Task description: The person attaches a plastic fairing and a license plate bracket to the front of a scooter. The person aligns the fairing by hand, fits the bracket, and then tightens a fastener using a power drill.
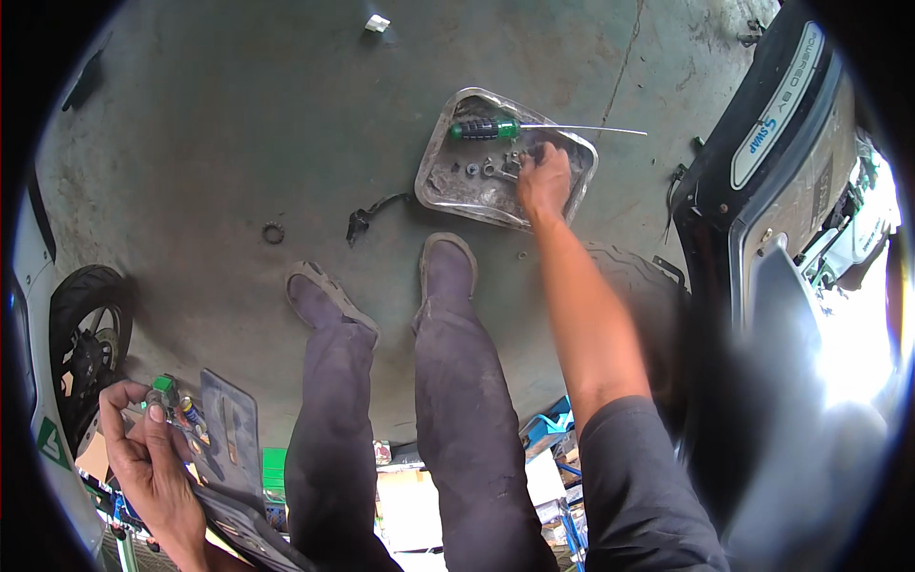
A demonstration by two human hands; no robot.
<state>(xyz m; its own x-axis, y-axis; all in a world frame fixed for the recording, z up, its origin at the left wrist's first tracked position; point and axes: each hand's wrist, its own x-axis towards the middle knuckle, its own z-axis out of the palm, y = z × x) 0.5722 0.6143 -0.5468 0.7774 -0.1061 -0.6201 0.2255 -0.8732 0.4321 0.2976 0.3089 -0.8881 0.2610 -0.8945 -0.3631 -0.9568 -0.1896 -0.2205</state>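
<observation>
Metal tray [469, 197] lies beyond our shoes [448, 269], slightly right, loose hardware [472, 170] inside; the work seems partway, pieces unplaced. Our left hand [160, 467] pinches a green part [165, 383]; our right hand [545, 183] is in the tray, fingertips hidden, grasp untellable. A screwdriver [484, 129] overhangs the far-right rim; floor [238, 133] opens left, a dark vehicle [729, 195] bounds the right.

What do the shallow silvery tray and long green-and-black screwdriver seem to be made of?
The shallow silvery tray: apparently bare, scuffed metal, judging by its uneven shine and dark smudges.
The long green-and-black screwdriver: glossy green handle, probably plastic, with a black grip that may be rubber; its thin, bright shaft looks like smooth steel.
</observation>
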